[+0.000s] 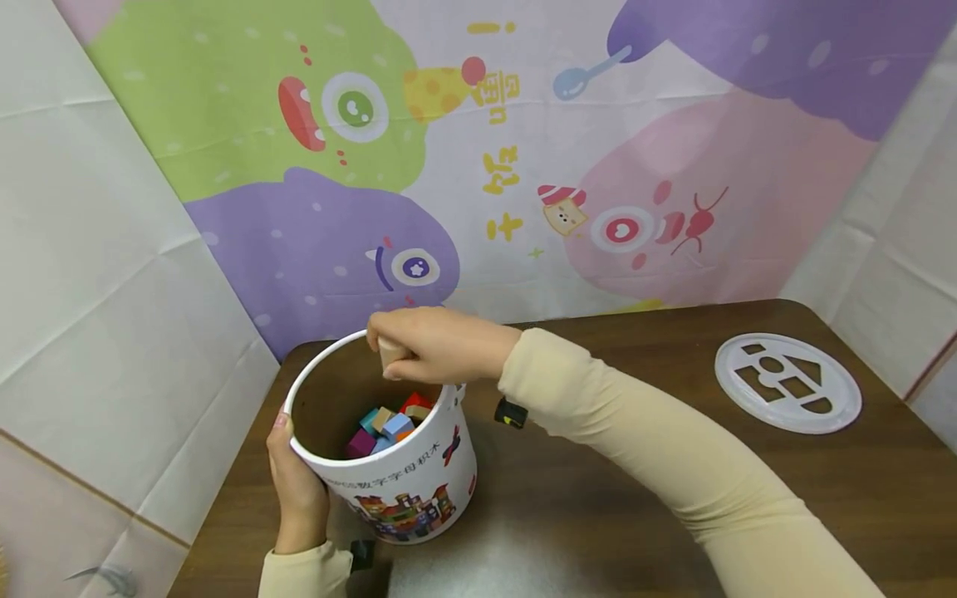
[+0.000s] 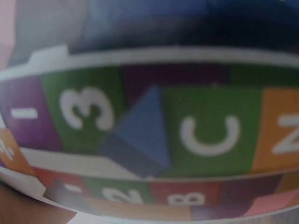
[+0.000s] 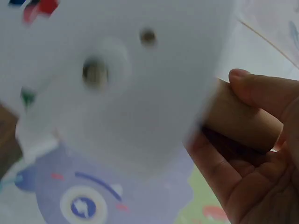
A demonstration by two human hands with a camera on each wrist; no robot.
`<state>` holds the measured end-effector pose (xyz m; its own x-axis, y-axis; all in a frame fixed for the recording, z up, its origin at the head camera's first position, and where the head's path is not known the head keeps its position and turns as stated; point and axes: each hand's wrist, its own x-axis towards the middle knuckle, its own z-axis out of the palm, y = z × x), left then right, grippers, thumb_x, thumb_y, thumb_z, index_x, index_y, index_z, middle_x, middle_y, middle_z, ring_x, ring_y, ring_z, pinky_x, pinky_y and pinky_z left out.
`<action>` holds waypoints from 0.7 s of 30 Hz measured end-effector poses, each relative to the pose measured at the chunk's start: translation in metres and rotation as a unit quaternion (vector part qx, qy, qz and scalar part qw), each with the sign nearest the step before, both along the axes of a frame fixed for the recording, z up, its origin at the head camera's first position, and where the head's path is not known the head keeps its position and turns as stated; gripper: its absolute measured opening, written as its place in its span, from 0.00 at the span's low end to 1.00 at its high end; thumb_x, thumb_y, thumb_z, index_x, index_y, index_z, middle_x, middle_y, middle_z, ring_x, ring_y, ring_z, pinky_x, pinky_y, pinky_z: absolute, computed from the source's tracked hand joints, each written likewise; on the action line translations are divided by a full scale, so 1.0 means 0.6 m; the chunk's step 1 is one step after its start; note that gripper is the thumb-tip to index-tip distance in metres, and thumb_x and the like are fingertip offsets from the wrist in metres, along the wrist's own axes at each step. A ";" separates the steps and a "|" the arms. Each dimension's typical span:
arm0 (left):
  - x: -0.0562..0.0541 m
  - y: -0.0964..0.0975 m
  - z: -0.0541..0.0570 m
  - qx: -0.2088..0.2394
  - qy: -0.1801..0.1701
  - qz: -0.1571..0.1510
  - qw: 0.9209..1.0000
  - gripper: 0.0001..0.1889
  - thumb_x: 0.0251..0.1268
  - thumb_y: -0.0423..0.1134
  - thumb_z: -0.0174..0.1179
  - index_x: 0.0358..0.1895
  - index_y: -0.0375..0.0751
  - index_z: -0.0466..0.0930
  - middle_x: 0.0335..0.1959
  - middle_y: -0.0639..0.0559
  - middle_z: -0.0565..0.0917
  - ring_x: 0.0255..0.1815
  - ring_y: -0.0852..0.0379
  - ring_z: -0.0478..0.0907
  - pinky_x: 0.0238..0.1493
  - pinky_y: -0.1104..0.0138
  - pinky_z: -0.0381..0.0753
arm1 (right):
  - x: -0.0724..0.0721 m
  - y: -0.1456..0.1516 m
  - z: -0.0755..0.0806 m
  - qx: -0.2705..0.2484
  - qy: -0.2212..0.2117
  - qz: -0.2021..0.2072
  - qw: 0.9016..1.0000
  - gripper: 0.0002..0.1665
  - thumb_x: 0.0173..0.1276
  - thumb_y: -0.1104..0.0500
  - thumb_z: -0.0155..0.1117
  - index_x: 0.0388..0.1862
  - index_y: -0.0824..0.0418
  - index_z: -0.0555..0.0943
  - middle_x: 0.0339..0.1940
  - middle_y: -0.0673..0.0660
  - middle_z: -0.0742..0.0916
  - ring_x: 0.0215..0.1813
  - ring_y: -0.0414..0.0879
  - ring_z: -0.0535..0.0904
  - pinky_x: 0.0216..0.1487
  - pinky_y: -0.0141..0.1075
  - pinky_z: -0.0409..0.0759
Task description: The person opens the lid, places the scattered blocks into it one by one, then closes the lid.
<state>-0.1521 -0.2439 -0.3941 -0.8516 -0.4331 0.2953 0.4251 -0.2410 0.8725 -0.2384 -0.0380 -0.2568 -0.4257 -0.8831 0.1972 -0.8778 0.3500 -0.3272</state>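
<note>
A white bucket (image 1: 459,469) with printed pictures and lettering stands on the table, tilted slightly in the head view. My left hand (image 1: 297,494) holds its left side, a digit at the rim; the other fingers are hidden behind it. Over the bucket's mouth, my right hand (image 1: 426,340) grips a plain wooden cylinder block (image 1: 390,352). The right wrist view shows this cylinder block (image 3: 240,116) between thumb and fingers, next to the blurred white bucket wall (image 3: 154,107). Several coloured blocks (image 1: 398,427) lie inside the bucket. In the left wrist view, printed letters and numbers (image 2: 210,135) fill the bucket's side.
A round white lid (image 1: 846,399) with shaped cut-outs lies on the right of the brown wooden table (image 1: 598,498). Behind the table hangs a cloth (image 1: 508,274) printed with cartoon monsters. Pale tiled walls (image 1: 112,274) flank the table.
</note>
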 end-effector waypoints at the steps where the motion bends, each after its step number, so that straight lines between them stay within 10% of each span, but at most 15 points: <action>1: 0.000 0.000 0.000 0.000 0.000 0.000 1.000 0.26 0.76 0.50 0.35 0.63 0.38 0.72 0.53 0.50 0.82 0.55 0.54 0.78 0.57 0.63 0.78 | 0.001 -0.011 -0.003 0.008 -0.008 0.001 1.000 0.15 0.72 0.55 0.61 0.53 0.59 0.73 0.38 0.50 0.81 0.42 0.40 0.76 0.49 0.31 0.75; 13: 0.001 0.001 -0.001 -0.011 -0.008 0.001 1.000 0.26 0.76 0.50 0.34 0.63 0.39 0.71 0.54 0.50 0.80 0.56 0.55 0.77 0.57 0.64 0.78 | 0.002 -0.088 -0.054 0.113 -0.032 0.000 0.993 0.16 0.71 0.54 0.63 0.54 0.56 0.74 0.34 0.46 0.81 0.39 0.36 0.76 0.45 0.27 0.74; 21: 0.002 -0.001 0.000 -0.006 -0.008 -0.001 1.000 0.26 0.75 0.50 0.34 0.62 0.39 0.72 0.54 0.49 0.80 0.56 0.54 0.77 0.57 0.64 0.78 | 0.004 -0.095 -0.067 0.154 -0.036 0.012 0.987 0.06 0.70 0.57 0.62 0.38 0.53 0.73 0.23 0.44 0.72 0.31 0.35 0.72 0.36 0.25 0.68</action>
<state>-0.1511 -0.2443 -0.3940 -0.8569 -0.4282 0.2868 0.4109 -0.2317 0.8817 -0.2358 -0.0948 -0.2971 -0.4072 -0.9063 -0.1128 -0.8650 0.4223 -0.2709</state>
